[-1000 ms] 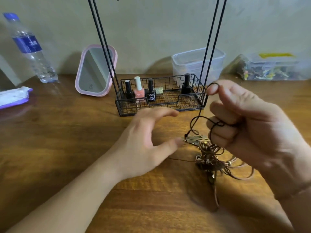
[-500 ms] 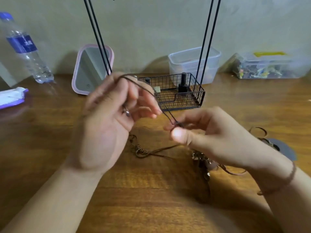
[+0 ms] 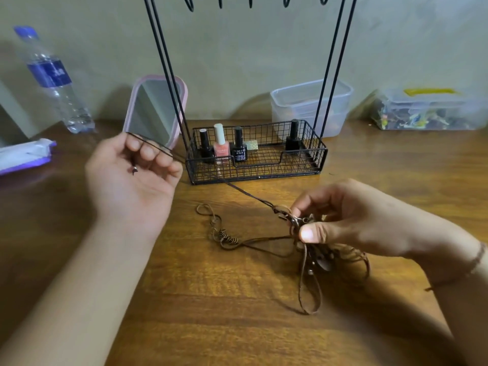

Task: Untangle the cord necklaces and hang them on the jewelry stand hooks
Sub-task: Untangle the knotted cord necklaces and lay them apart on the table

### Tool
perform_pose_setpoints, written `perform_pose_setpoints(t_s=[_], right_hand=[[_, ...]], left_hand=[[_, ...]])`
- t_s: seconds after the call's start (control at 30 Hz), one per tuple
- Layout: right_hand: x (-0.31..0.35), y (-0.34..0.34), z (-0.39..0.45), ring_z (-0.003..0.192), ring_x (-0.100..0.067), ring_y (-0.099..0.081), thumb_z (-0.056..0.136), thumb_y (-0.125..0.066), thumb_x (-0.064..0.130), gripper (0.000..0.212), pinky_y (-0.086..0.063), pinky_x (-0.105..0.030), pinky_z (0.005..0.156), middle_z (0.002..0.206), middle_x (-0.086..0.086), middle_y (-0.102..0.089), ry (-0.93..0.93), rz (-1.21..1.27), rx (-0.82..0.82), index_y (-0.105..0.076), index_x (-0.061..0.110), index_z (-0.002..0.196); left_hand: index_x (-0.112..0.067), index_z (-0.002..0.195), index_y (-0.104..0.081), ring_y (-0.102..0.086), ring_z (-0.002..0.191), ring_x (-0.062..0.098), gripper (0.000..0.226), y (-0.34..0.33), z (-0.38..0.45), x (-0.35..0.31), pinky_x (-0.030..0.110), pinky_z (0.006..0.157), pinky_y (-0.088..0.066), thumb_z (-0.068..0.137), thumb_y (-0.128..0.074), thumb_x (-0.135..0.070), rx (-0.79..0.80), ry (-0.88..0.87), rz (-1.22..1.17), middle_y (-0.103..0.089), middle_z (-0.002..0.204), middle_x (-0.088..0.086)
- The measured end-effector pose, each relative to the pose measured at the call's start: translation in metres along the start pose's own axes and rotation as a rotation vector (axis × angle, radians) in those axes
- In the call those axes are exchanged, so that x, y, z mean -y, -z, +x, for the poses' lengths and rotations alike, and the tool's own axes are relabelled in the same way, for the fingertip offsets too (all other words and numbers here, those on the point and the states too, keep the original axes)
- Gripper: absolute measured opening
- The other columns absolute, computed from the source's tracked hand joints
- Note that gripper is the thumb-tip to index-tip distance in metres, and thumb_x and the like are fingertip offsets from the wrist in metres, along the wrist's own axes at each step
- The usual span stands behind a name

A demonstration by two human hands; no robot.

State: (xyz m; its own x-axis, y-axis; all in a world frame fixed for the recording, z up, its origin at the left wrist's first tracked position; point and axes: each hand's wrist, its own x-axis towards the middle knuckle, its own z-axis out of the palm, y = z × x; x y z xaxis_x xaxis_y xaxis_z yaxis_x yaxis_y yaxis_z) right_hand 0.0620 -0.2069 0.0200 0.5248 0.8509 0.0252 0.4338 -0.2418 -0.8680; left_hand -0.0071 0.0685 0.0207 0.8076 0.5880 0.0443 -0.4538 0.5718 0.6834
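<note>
A black wire jewelry stand (image 3: 257, 154) stands at table centre, four nail polish bottles (image 3: 220, 143) in its basket. Pink-framed mirror (image 3: 155, 112) at its nine o'clock, clear plastic tub (image 3: 311, 107) at one, tangled brown cord necklaces (image 3: 306, 241) at five.

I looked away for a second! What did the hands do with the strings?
The left hand swung out to the left, pulling a dark cord taut out of the tangle. The right hand dropped toward the table, still pinching the tangle. The stand basket, polish bottles and mirror stayed put.

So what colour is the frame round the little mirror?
Pink. The mirror's frame shows best in the head view.
</note>
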Motion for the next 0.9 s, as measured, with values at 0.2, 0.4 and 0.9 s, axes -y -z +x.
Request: perform_pose_setpoints(t_s=[0.2,0.4,0.9], right_hand=[[-0.006,-0.001,0.0,0.072,-0.008,-0.067,0.079,-0.075,0.018,0.024,-0.051,-0.019,0.064,0.086,0.005,-0.074,-0.031,-0.101,-0.042,-0.069,0.031,0.099],[-0.002,-0.003,0.001,0.071,-0.02,-0.069,0.083,-0.071,0.008,0.023,-0.056,-0.029,0.063,0.084,0.008,-0.073,0.002,-0.079,-0.103,-0.07,0.027,0.095],[-0.006,0.001,0.001,0.065,-0.024,-0.052,0.078,-0.059,0.007,0.018,-0.044,-0.028,0.055,0.075,-0.009,-0.064,-0.026,0.225,-0.117,-0.07,0.011,0.091]], left_hand=[[-0.022,0.059,-0.041,-0.04,0.054,0.014,0.033,-0.002,0.003,0.001,0.029,0.058,-0.035,0.091,-0.045,-0.026,-0.197,0.125,0.464,-0.044,0.057,-0.006],[-0.022,0.131,-0.051,-0.045,0.126,0.018,0.044,-0.008,-0.013,0.017,0.04,0.1,-0.04,0.094,-0.053,-0.045,0.119,-0.172,1.732,-0.053,0.129,-0.004],[-0.017,0.093,-0.074,-0.07,0.071,0.013,0.013,-0.02,-0.042,0.036,0.026,0.07,-0.057,0.092,-0.062,-0.011,0.74,-0.089,1.165,-0.074,0.076,0.0]])
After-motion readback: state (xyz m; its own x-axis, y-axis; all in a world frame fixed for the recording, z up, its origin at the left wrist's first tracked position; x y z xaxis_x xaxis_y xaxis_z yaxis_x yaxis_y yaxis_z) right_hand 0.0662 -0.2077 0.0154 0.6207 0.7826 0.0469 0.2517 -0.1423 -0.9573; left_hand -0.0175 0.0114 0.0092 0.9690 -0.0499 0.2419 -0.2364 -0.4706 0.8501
